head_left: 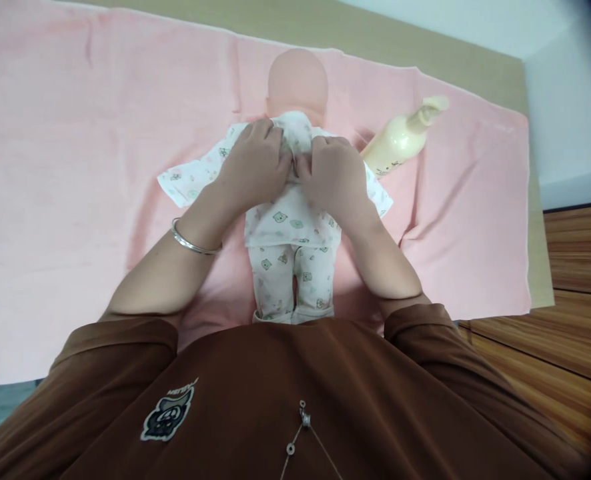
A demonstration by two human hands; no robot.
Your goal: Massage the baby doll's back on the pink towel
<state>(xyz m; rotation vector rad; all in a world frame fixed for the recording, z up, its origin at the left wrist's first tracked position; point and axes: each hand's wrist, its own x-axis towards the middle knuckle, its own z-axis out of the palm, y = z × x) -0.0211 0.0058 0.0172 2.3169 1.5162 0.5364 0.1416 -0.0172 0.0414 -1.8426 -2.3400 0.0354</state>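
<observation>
A bald baby doll (298, 80) lies stretched out with its head away from me; no facial features show on the head. It is dressed in a white printed shirt (295, 223) and matching pants (273, 277). My left hand (260, 160) is closed on cloth at the upper part of the shirt, fingers curled and thumb toward the middle. Opposite it, my right hand (335, 170) also grips the shirt, the two thumbs almost meeting. The cloth inside my fingers is mostly hidden. Both shirt sleeves spread out sideways.
A cream pump bottle (398, 143) lies tilted beside the doll's right-hand sleeve, its pump pointing to the upper right. Under everything is a creased pink cloth (75, 167) on a tan surface (495, 80). Wood-grain panels (575, 260) stand at the right.
</observation>
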